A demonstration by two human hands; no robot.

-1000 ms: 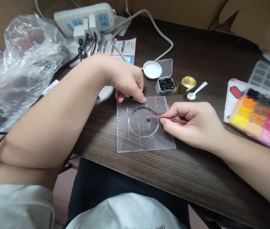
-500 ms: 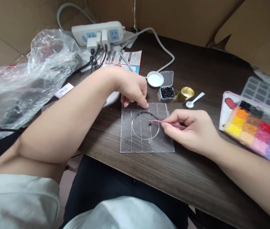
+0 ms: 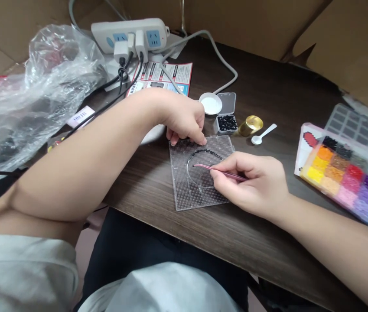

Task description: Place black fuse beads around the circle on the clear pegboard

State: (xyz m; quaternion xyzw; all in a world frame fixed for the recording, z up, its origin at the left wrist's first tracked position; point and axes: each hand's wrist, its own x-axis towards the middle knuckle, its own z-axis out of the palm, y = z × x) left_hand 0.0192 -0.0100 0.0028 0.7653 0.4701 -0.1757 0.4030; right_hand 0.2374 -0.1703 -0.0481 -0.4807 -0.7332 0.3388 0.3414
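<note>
My right hand (image 3: 252, 180) pinches a pair of pink tweezers (image 3: 229, 174). Their bent tip, with a tiny dark bit at it, is over the clear pegboard (image 3: 184, 195), inside a pale ring outline (image 3: 188, 175). A row of small black beads (image 3: 206, 151) runs along the far side of that ring. At the board's far edge, my left hand (image 3: 187, 121) is curled, thumb and fingers on the edge. Beyond the board stands an open clear box of black beads (image 3: 226, 123). My right fingers hide the ring's right part.
Behind are a white dish (image 3: 210, 104), a gold cup (image 3: 250, 125) and a white spoon (image 3: 263, 134). A colour-sorted bead case (image 3: 349, 177) lies at right. At left are crumpled plastic (image 3: 53, 78) and a power strip (image 3: 130, 37) with cables and a leaflet (image 3: 170, 73).
The pegboard has turned slightly counter-clockwise and shifted right, its far edge under my left hand. The tweezers' tip has moved left within the ring, and my right hand now covers the board's right side.
</note>
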